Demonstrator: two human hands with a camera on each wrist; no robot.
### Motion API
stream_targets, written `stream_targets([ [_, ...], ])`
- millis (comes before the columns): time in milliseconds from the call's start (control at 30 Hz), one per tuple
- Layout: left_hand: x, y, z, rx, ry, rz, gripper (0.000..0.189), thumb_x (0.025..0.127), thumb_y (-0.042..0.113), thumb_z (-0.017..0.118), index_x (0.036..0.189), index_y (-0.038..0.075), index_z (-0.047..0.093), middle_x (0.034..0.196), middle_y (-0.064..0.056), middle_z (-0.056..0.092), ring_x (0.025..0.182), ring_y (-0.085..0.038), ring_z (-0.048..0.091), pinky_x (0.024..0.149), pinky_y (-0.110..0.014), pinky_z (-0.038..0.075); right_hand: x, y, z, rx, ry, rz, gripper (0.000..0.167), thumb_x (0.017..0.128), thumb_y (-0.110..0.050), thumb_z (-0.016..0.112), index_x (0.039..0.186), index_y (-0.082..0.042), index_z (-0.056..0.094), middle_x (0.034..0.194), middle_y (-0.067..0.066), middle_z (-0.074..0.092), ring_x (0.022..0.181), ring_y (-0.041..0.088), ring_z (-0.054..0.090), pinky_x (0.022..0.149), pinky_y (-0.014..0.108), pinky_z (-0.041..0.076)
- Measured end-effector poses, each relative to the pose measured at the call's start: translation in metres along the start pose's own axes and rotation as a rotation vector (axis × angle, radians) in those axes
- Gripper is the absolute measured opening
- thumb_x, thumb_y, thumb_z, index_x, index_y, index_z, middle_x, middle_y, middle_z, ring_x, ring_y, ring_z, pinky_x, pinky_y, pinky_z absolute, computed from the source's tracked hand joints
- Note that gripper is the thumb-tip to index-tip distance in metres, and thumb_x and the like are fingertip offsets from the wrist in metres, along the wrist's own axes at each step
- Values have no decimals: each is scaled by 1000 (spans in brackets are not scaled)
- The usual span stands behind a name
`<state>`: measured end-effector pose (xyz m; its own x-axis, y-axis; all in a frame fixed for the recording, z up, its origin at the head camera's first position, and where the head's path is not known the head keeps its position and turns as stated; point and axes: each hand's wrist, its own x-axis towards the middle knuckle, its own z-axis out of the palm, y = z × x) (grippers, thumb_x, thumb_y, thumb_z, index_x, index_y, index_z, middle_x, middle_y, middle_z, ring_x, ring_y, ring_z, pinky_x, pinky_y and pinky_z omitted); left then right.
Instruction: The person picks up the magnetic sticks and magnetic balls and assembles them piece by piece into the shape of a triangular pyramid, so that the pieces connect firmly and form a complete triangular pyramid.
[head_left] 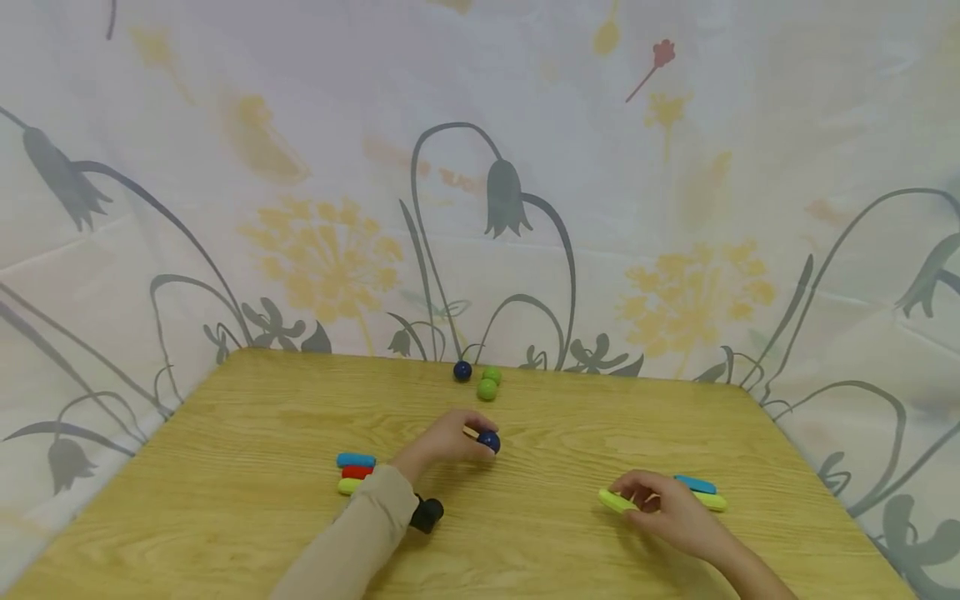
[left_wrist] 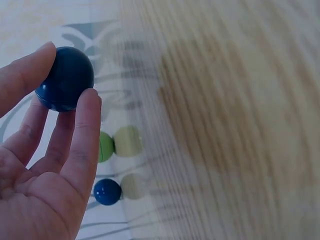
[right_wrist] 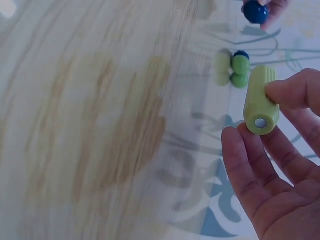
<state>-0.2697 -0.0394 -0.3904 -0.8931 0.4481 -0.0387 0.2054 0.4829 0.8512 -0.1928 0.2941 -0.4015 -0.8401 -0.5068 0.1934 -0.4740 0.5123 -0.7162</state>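
Observation:
Between thumb and fingertips, my left hand [head_left: 452,438] pinches a dark blue ball [head_left: 490,442] above the middle of the table. The left wrist view shows that ball [left_wrist: 68,77] as smooth and glossy, with a thin seam around it. My right hand [head_left: 671,510] holds a yellow-green magnetic stick [head_left: 617,501] by one end, its other end pointing left toward the ball. Seen from the right wrist, the stick [right_wrist: 261,100] is ribbed, with a round silvery inset in its end. A gap separates the stick from the held ball.
Another dark blue ball [head_left: 462,371] and two green balls [head_left: 487,389] sit near the table's back edge. Left of centre lie blue [head_left: 356,460], red [head_left: 357,472] and yellow [head_left: 349,486] sticks, partly behind my sleeve. Blue [head_left: 696,484] and yellow [head_left: 711,501] sticks lie beside my right hand.

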Motion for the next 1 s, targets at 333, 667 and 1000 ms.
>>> stream_targets([
  [333, -3, 3, 16, -56, -35, 28, 34, 80, 7, 74, 112, 2, 64, 105, -6, 58, 97, -25, 57, 74, -33, 49, 10, -3, 12, 9, -24, 84, 24, 84, -9, 68, 107, -3, 63, 98, 4, 59, 78, 8, 53, 64, 26, 49],
  [667, -8, 10, 31, -104, -82, 8, 34, 80, 6, 74, 112, 5, 65, 104, -3, 58, 97, -24, 58, 72, -33, 49, 23, -9, 22, 35, -37, 89, 24, 85, -8, 67, 108, -3, 63, 100, 6, 60, 79, 9, 54, 66, 26, 49],
  [1000, -8, 17, 42, -135, -124, 12, 31, 80, 4, 73, 109, 5, 66, 102, -2, 60, 97, -23, 58, 77, -35, 49, 35, -15, 32, 41, -62, 62, 22, 85, -8, 67, 106, -3, 64, 99, 7, 61, 79, 10, 55, 67, 26, 50],
])
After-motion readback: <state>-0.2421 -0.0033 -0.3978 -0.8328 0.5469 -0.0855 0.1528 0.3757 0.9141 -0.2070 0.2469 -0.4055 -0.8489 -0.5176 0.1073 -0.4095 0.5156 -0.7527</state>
